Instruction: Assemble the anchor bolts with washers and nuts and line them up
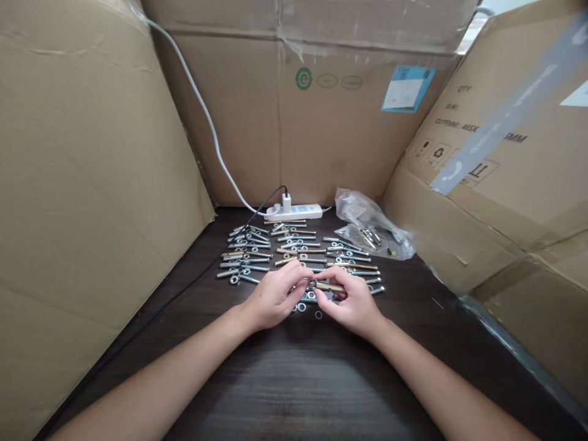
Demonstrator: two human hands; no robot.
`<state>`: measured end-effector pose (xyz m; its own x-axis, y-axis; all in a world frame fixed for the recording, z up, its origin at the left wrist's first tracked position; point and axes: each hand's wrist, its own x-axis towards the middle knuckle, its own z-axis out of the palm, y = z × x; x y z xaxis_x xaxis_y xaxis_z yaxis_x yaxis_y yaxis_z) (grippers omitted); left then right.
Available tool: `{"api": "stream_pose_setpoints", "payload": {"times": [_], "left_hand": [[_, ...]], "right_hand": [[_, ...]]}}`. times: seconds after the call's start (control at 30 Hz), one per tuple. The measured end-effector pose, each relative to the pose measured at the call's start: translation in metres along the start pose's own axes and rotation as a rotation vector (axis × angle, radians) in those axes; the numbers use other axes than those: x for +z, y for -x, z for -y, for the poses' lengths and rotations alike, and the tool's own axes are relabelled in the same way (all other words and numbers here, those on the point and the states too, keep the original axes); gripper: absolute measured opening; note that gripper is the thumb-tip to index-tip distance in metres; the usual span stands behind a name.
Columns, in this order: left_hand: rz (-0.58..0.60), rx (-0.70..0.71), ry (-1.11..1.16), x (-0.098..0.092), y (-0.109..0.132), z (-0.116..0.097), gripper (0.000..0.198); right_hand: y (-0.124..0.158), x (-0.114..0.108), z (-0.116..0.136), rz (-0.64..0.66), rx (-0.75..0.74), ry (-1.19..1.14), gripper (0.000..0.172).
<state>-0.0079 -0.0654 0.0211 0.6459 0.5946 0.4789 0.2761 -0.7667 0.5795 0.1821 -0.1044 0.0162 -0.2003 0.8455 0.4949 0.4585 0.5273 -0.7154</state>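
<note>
My right hand (351, 300) is closed round a brass-coloured metal sleeve (328, 286), which lies nearly level and points toward my left hand. My left hand (275, 297) pinches at the sleeve's left end, where a small ring or nut (313, 284) shows; what exactly its fingertips grip is too small to tell. Below the hands, several washers (302, 307) and a thin ring (318, 315) lie on the dark table (294, 380). Rows of bolts, sleeves and washers (248, 253) spread behind and to both sides of the hands.
A white power strip (301, 212) with a plugged-in adapter (286, 202) sits at the back. Right of it is a clear plastic bag (374, 223) holding metal parts. A black cable (184, 289) crosses the left side. Cardboard boxes (229, 92) wall in the table.
</note>
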Motion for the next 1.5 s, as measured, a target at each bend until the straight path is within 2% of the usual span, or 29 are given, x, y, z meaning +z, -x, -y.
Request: {"api": "stream_pose_setpoints", "payload": {"times": [0.2,0.53,0.67,0.77,0.87,1.33,1.5], "left_hand": [[0.038,-0.094,-0.003,-0.0001,-0.0012,-0.0021,0.019],[0.109,-0.132,-0.071,-0.0013,-0.0018,-0.0027,0.028],[0.049,-0.147,-0.061,-0.0009,-0.0008,-0.0028,0.017],[0.013,-0.093,-0.031,-0.0017,-0.0004,-0.0021,0.014],[0.042,-0.057,-0.008,-0.0032,-0.0009,-0.0015,0.015],[0.094,-0.104,-0.017,-0.0029,-0.0027,-0.0011,0.026],[0.047,-0.1,-0.005,-0.0016,-0.0007,-0.0019,0.017]], "right_hand": [[-0.0004,-0.0002,0.002,0.0,0.003,0.007,0.017],[-0.0005,-0.0007,0.0038,-0.003,0.009,0.006,0.016],[-0.0002,-0.0008,0.0032,-0.005,0.001,0.013,0.016],[0.0002,-0.0007,0.002,-0.004,-0.005,0.011,0.016],[0.0004,-0.0004,0.0012,0.001,-0.003,0.012,0.017],[0.0006,0.0,0.0028,0.004,0.006,0.003,0.016],[0.0005,-0.0004,0.003,0.001,0.001,0.011,0.016]]}}
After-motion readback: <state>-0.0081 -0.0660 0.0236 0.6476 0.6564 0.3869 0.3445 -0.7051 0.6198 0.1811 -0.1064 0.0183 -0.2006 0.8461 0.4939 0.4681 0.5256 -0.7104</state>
